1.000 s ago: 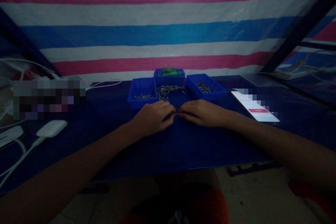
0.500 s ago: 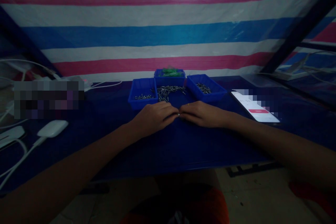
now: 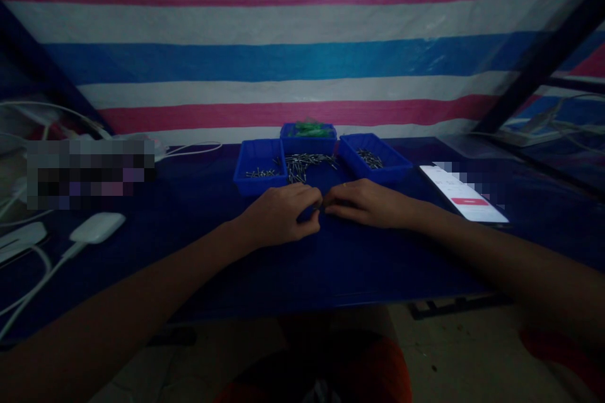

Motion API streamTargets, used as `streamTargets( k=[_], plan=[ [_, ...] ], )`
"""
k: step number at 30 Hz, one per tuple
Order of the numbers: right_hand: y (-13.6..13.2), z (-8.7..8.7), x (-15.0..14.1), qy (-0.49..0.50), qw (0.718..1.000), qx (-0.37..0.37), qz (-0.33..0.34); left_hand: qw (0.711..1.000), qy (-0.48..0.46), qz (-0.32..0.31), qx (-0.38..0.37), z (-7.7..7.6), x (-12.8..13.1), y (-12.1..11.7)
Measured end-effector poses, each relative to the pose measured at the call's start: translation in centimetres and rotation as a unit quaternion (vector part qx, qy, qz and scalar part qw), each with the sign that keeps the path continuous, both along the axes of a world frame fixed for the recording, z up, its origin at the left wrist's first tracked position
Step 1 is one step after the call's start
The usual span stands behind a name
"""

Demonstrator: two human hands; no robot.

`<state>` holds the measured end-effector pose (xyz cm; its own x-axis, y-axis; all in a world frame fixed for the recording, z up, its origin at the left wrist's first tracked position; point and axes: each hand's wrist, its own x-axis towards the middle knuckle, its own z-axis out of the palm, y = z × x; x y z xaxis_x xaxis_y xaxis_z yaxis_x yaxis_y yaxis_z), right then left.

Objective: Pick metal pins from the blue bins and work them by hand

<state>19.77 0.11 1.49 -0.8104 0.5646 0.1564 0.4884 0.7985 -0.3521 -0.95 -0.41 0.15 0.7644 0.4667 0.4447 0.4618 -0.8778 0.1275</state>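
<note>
My left hand (image 3: 287, 213) and my right hand (image 3: 366, 203) meet almost fingertip to fingertip over the blue table. The left thumb and index finger bend into a ring, their tips near each other. On the right, thumb and fingers are pressed together in a pinch. Whatever lies at the fingertips is too small and dark to name. Just beyond the hands is a loose pile of thin metal pins (image 3: 302, 164). A blue bin (image 3: 243, 164) with several similar pins stands left of the pile, and another blue bin (image 3: 399, 165) holding pins sits to its right.
Behind the pile, a third blue bin (image 3: 289, 136) holds green pieces (image 3: 309, 128). A lit phone (image 3: 454, 192) lies at the right. White cables and a white charger (image 3: 98, 227) occupy the left. A striped sheet (image 3: 302, 63) hangs behind the table (image 3: 302, 277).
My left thumb has moved down from the index finger, opening a gap between them. The bright speck between the fingertips no longer shows. The view has shifted slightly.
</note>
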Motion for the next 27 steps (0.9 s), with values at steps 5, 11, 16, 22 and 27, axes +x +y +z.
streamTargets(
  k=[5, 11, 16, 22, 27],
  plan=[
    [-0.19, 0.3, 0.08, 0.002, 1.0, 0.012, 0.001, 0.998, 0.043, 0.019, -0.042, -0.37, -0.06, 0.18],
    [-0.03, 0.05, 0.21, -0.008, 0.999, 0.026, 0.02, 0.997, 0.068, 0.03, -0.019, -0.28, -0.07, 0.27],
    [0.07, 0.01, 0.17, -0.028, 0.999, 0.04, 0.008, 0.997, 0.072, 0.041, -0.006, -0.4, -0.08, 0.44],
    [0.18, 0.09, 0.29, -0.035, 0.998, 0.053, -0.015, 0.995, 0.082, 0.048, 0.001, -0.62, -0.1, 0.7],
    [0.53, -0.12, 0.43, -0.059, 0.996, 0.063, -0.033, 0.993, 0.079, 0.079, 0.021, -0.54, -0.07, 0.69]
  ],
)
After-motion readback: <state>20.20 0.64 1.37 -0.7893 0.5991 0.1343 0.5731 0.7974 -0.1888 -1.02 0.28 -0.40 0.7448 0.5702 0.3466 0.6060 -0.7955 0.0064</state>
